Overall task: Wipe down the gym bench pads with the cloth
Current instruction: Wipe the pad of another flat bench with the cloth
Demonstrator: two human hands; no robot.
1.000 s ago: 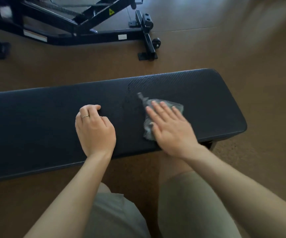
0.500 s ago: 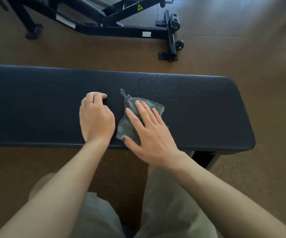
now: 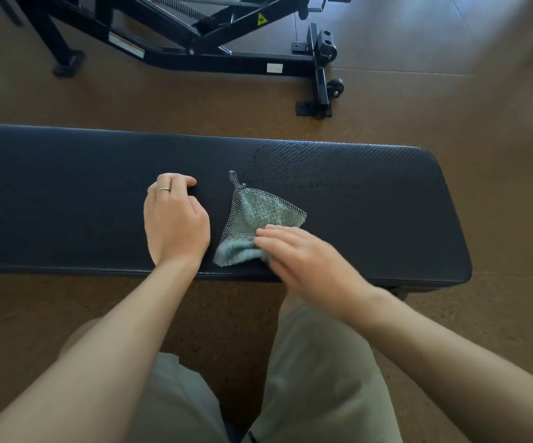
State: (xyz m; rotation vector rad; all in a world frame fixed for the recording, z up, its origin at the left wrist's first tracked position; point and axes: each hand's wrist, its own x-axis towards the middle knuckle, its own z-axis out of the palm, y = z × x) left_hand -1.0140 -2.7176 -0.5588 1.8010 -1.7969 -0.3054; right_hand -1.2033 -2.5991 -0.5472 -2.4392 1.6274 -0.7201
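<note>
A long black bench pad (image 3: 370, 199) runs across the view, with a damp, shinier patch on its right part. A grey-green cloth (image 3: 258, 212) with a mesh edge lies on the pad near its front edge, its near corner folded up. My right hand (image 3: 306, 260) rests flat on the cloth's near right part, fingers together and pointing left, slightly blurred. My left hand (image 3: 175, 222) sits on the pad just left of the cloth, fingers curled under, a ring on one finger. It holds nothing.
Black metal frame of another gym machine (image 3: 226, 55) stands on the brown floor beyond the bench, with a small wheel at its right foot. My legs in light shorts are below the bench's front edge. The bench leg shows under the right end.
My right hand has slid back toward the front edge, uncovering most of the cloth and folding its near corner. Over the second the cloth travelled left along the pad. My left hand stayed put.
</note>
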